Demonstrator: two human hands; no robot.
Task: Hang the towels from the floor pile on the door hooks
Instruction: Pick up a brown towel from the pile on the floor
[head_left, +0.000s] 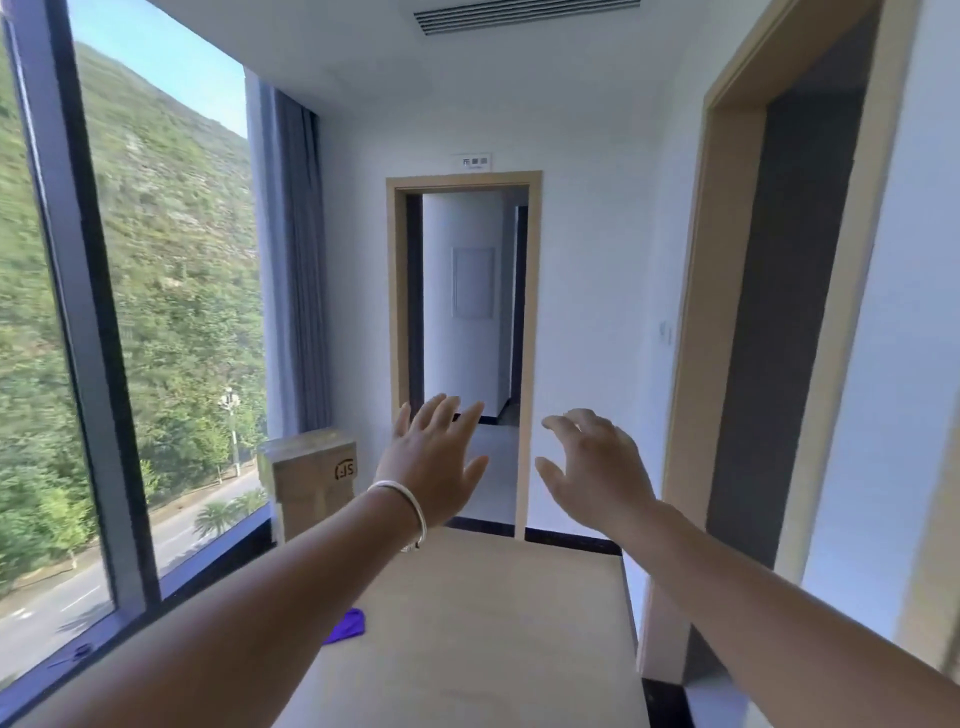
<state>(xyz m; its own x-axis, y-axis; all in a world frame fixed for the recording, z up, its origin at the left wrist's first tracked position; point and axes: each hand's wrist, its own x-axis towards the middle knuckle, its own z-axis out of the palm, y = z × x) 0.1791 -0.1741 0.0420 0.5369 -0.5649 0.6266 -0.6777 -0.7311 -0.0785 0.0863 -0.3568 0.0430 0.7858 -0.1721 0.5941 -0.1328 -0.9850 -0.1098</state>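
Observation:
My left hand (434, 457) is raised in front of me with its fingers straight and spread, holding nothing; a silver bangle sits on that wrist. Beside it my right hand (597, 467) is also raised, fingers loosely bent and apart, holding nothing. A bit of purple cloth (347, 625) lies low on the left, partly hidden behind my left forearm. No door hooks show in this view. An open doorway (465, 332) with a light wood frame lies straight ahead beyond both hands.
A light wood surface (478, 623) stretches below my arms. A cardboard box (309, 480) stands at its far left by the large window (130, 312). A grey curtain (293, 270) hangs in the corner. A second door frame (727, 312) stands on the right.

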